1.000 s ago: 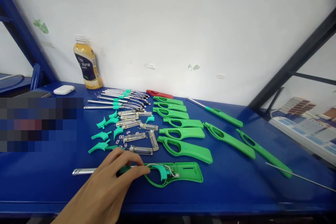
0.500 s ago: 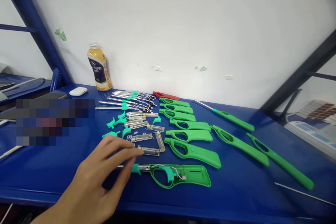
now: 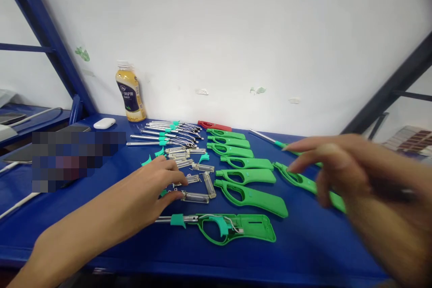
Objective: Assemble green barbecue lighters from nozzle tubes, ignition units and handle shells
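My left hand (image 3: 158,189) is over the small parts, thumb and fingers apart, its fingertips beside a clear fuel tank (image 3: 195,197). Whether it touches the tank I cannot tell. Below it lies an open green half shell (image 3: 258,228) with a teal trigger (image 3: 222,226), white wires and a metal tube fitted with a teal piece (image 3: 177,220). My right hand (image 3: 354,180), blurred, hovers at the right above a green lighter shell (image 3: 303,182); its fingers are spread and nothing shows between them.
Several green shells (image 3: 249,198) and a red one (image 3: 216,126) lie mid-table. Metal tubes with wires (image 3: 145,143) lie behind my left hand. At the back left are a yellow bottle (image 3: 130,94), a white case (image 3: 104,123) and a blurred-out dark object (image 3: 77,157).
My left hand has moved from the metal tube up and right to the clear tanks. My right hand has come into view from the right. The view has shifted slightly.
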A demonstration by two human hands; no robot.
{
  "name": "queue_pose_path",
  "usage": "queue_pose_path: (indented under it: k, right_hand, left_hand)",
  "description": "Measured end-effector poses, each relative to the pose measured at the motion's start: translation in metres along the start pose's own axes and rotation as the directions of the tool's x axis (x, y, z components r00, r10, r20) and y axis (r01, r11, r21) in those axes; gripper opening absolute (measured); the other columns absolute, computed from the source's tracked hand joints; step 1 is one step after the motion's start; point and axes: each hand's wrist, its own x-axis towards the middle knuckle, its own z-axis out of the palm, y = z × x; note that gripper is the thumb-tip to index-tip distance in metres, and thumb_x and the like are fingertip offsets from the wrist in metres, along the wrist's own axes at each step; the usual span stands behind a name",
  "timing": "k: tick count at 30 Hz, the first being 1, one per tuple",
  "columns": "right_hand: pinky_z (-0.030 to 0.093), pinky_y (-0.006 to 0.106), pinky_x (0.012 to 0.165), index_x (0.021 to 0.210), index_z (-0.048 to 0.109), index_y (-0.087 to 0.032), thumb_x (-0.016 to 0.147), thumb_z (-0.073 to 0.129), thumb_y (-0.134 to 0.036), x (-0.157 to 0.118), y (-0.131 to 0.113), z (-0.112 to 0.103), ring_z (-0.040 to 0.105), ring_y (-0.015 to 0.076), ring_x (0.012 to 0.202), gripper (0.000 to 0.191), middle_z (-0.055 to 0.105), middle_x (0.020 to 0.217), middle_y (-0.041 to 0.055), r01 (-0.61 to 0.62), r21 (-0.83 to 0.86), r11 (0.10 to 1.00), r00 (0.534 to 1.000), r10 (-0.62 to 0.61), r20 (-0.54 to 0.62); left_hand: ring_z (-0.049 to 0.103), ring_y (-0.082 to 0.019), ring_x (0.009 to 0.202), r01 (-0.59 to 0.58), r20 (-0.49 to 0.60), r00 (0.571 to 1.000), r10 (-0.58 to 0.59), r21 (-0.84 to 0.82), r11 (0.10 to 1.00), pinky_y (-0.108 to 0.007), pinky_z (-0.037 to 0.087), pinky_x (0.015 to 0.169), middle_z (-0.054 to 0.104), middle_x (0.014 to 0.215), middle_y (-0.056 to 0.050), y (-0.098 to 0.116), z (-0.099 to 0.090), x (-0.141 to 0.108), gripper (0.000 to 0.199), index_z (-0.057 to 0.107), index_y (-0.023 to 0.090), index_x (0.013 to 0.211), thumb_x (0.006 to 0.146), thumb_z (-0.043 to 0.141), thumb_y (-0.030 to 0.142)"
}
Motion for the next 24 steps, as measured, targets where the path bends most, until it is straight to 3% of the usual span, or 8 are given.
queue_pose_path:
  k: [1,4,10,15,19,21,24]
  right_hand:
    - [0.044,0.019,0.051,0.109,0.077,-0.032,0.115,0.059,-0.045,0.006,-0.011,0.008,0.060,0.0094,0.056,0.023,0.063,0.066,-0.0060,0.005,0.004,1.000,1.000,-0.005,-0.002]
    - [0.046,0.017,0.053,0.104,0.077,-0.032,0.117,0.054,-0.047,0.017,-0.030,0.031,0.068,0.0074,0.061,0.031,0.073,0.076,-0.0082,0.089,0.082,0.993,0.980,-0.102,0.169]
    - [0.049,0.015,0.065,0.109,0.075,-0.033,0.119,0.053,-0.044,0.016,-0.034,0.048,0.070,0.0046,0.076,0.027,0.075,0.088,-0.0108,0.073,0.225,0.972,0.951,-0.136,0.277]
    - [0.047,0.015,0.063,0.110,0.073,-0.033,0.119,0.053,-0.033,0.015,-0.037,0.048,0.066,0.0043,0.074,0.023,0.075,0.091,-0.0114,0.107,0.255,0.961,0.923,-0.191,0.333]
    - [0.052,0.017,0.080,0.112,0.071,-0.035,0.118,0.054,-0.026,0.014,-0.035,0.054,0.073,0.0052,0.093,0.021,0.077,0.108,-0.0106,0.133,0.245,0.960,0.927,-0.208,0.311]
    - [0.054,0.021,0.086,0.116,0.070,-0.038,0.118,0.054,-0.026,0.011,-0.036,0.059,0.075,0.0071,0.098,0.021,0.075,0.114,-0.0105,0.126,0.241,0.962,0.919,-0.205,0.338]
    - [0.057,0.033,0.093,0.134,0.064,-0.046,0.116,0.054,-0.027,0.006,-0.042,0.067,0.078,0.0141,0.101,0.028,0.075,0.124,-0.0097,0.085,0.216,0.973,0.866,-0.179,0.467]
  left_hand:
    - [0.073,-0.022,0.105,0.003,0.019,1.000,-0.003,-0.005,1.000,-0.030,0.053,0.090,0.075,0.116,-0.002,-0.001,0.003,0.000,0.018,0.080,0.036,0.120,0.110,0.065,0.035]
    - [0.072,-0.022,0.106,-0.008,0.092,0.996,0.011,-0.033,0.999,-0.031,0.054,0.088,0.073,0.119,-0.002,-0.004,0.009,0.000,0.017,0.080,0.037,0.120,0.110,0.067,0.038]
    - [0.072,-0.021,0.099,0.019,0.154,0.988,-0.009,-0.064,0.998,-0.032,0.052,0.081,0.070,0.113,-0.002,-0.001,0.016,0.004,0.011,0.079,0.034,0.112,0.105,0.072,0.029]
    - [0.069,-0.024,0.101,0.041,0.115,0.993,-0.035,-0.055,0.998,-0.034,0.050,0.082,0.068,0.109,-0.003,0.012,0.014,0.005,0.009,0.077,0.030,0.100,0.101,0.074,0.022]
    - [0.069,-0.023,0.102,0.019,0.034,0.999,-0.017,-0.062,0.998,-0.036,0.049,0.087,0.068,0.115,-0.002,0.022,0.007,0.003,0.009,0.074,0.030,0.107,0.108,0.065,0.026]
    - [0.069,-0.022,0.102,-0.007,-0.012,1.000,0.006,-0.073,0.997,-0.035,0.049,0.087,0.070,0.114,-0.001,0.029,0.002,0.003,0.009,0.072,0.030,0.111,0.110,0.063,0.027]
    - [0.071,-0.019,0.101,-0.065,-0.068,0.996,0.059,-0.102,0.993,-0.032,0.050,0.086,0.074,0.112,0.003,0.040,-0.003,0.004,0.008,0.071,0.032,0.115,0.111,0.064,0.029]
